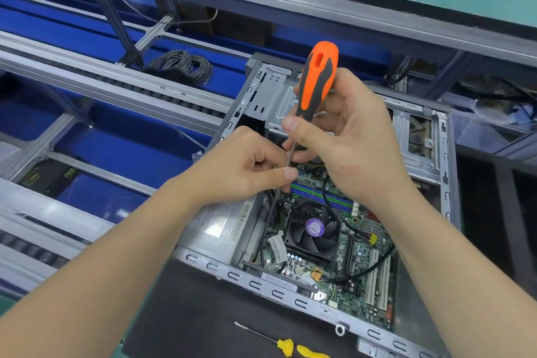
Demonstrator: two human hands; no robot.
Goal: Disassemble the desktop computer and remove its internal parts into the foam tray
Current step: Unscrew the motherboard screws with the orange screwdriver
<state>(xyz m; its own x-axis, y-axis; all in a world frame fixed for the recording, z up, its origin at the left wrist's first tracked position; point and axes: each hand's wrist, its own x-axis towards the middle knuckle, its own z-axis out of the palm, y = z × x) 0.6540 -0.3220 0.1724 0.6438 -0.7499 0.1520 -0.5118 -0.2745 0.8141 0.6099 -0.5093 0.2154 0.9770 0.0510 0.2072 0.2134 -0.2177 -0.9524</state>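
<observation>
We gripped the screwdriver [318, 78] in our right hand [348, 148], left hand [241, 168] pinching its shaft to steady the tip

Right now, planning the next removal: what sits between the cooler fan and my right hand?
Head view: the blue and green memory slots lie between the cooler fan and the right hand gripping the orange screwdriver.

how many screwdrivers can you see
2: orange-handled screwdriver in the right hand over the case; yellow-handled screwdriver on the black mat at the bottom edge. More may be hidden.
</observation>
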